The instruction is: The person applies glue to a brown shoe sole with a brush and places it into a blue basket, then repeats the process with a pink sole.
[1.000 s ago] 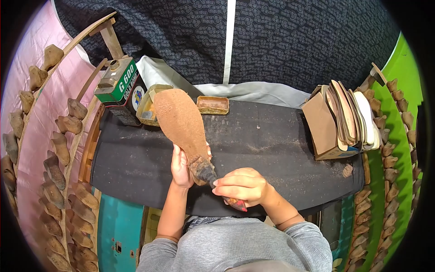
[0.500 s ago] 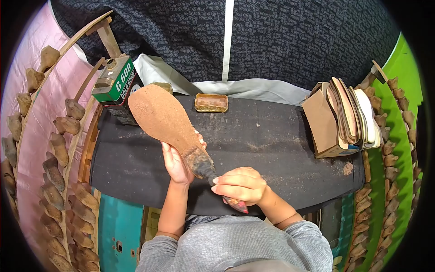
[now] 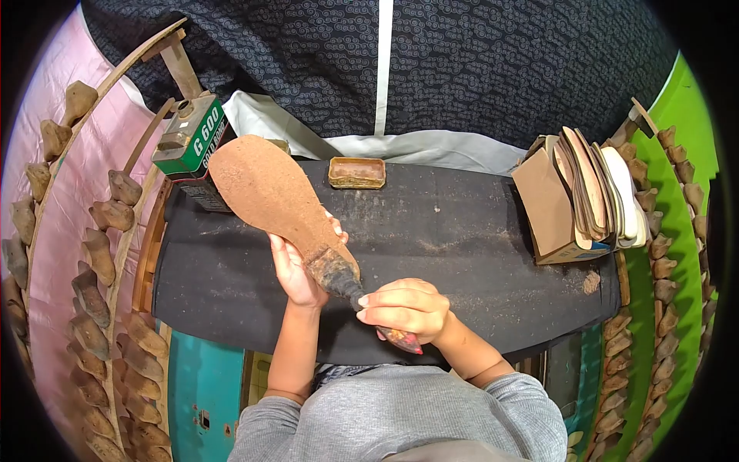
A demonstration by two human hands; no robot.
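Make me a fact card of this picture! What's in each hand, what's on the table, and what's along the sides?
Left hand: holds a brown shoe sole
Right hand: grips a dark tool, red at one end
Table, back left: green-topped tin
Table, back middle: small tray
Table, right: cardboard box with flat pieces
Sides: rows of brown foot shapes
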